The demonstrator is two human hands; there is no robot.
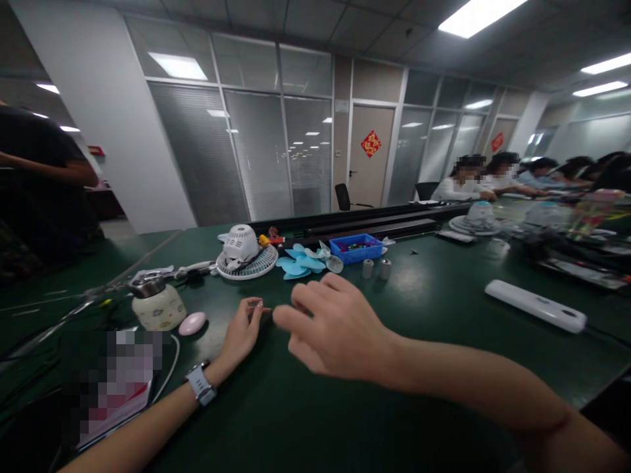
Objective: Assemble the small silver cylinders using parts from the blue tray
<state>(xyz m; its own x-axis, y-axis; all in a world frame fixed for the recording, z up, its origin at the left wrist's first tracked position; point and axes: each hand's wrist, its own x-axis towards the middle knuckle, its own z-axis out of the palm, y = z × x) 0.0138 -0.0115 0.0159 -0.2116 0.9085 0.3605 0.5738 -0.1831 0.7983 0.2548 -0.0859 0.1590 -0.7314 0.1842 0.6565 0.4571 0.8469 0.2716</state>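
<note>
Blue fan blades (298, 264) lie L of blue bin (359, 252), beyond fingertips; R hand (332, 325), nearer, is bin's near side, fingers curled, grip unclear. L hand (242, 334): thumb/index close tog., hold can't tell.

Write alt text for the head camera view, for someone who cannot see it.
A person's left hand and curled right hand reach over a green table. Beyond them are a white fan part, blue blades, a blue bin and two grey cylinders; people sit at right.
</note>
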